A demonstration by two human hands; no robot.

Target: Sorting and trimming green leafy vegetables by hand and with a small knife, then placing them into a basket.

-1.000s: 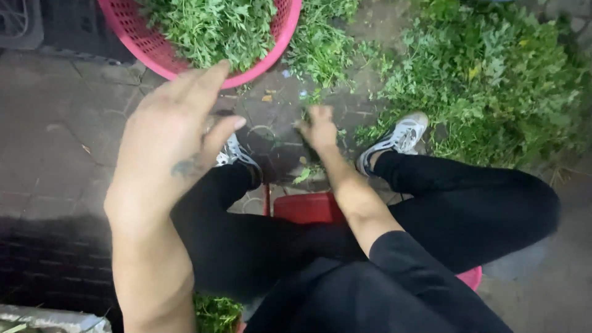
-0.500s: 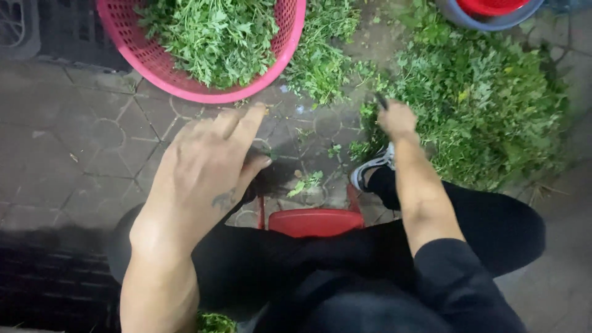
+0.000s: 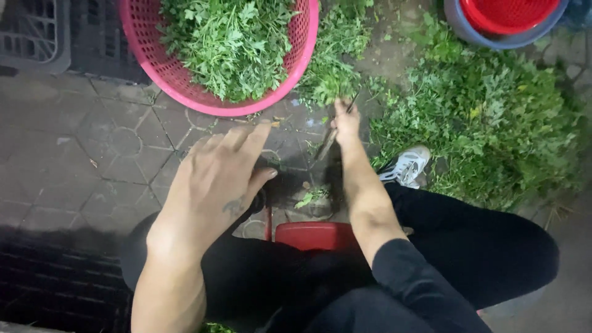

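— Greens (image 3: 336, 71): where are they?

— A loose clump of leafy stems lies on the paving just past my right hand (image 3: 346, 121), between the pink basket (image 3: 302, 46) and the big heap of greens (image 3: 487, 129) off to the right. My right arm is stretched out over my knee, and the fingertips (image 3: 339, 106) sit at the near edge of that clump.

— Have you got hold of it?

— I cannot tell. The fingers are bunched together, and a thin dark stick-like thing (image 3: 353, 102) pokes up from them; whether it is a stalk or a small tool is too blurred to say.

— And the other hand?

— My left hand (image 3: 216, 185) hangs flat in the air, palm down, fingers spread and a little bent, holding nothing. It is above the grey paving stones (image 3: 80, 154), near the basket but not touching it.

— What else is about?

— The basket is piled with more leafy greens (image 3: 228, 43). I sit low on a red stool (image 3: 314, 235), black trousers (image 3: 468, 246) on, one white shoe (image 3: 407, 165) beside the heap. A red tub inside a blue one (image 3: 502, 18) stands at the top right, and a dark crate (image 3: 37, 34) at the top left — a few scraps of leaf (image 3: 308, 198) lie between my feet
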